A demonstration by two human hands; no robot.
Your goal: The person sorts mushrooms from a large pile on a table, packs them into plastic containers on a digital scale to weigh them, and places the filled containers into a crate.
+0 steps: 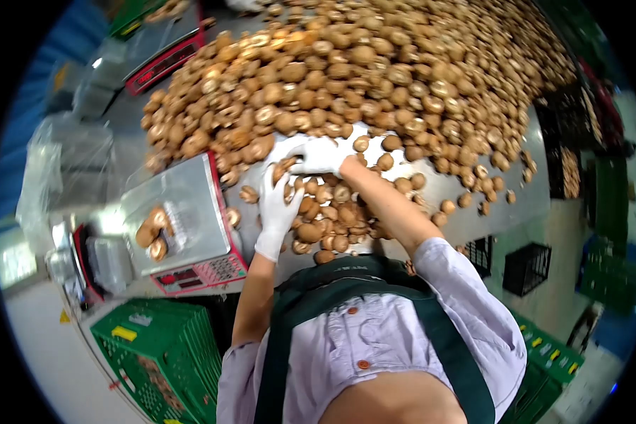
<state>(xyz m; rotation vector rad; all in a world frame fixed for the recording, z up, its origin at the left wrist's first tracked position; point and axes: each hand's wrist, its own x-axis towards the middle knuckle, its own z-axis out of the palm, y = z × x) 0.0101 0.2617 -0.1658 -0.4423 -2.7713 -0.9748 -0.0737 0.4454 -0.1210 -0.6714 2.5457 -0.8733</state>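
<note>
A big heap of brown mushrooms [374, 63] covers the far part of the metal table [526, 184]. My left hand [275, 208], in a white glove, is closed round a mushroom [281, 169] near the heap's front edge. Just right of it, my right hand [318, 155], also gloved in white, has its fingers bent against the same cluster of mushrooms; whether it grips one is hidden. Between my forearms lies a smaller group of loose mushrooms [332, 219]. On the left, a few mushrooms [155, 230] sit on the plate of a red-edged scale [191, 198].
A second red scale [164, 63] stands at the far left. Clear plastic trays [95, 85] and a plastic bag [56, 169] are along the left edge. Green crates [155, 353] stand below left, others [544, 360] below right. A black crate [527, 268] is on the floor.
</note>
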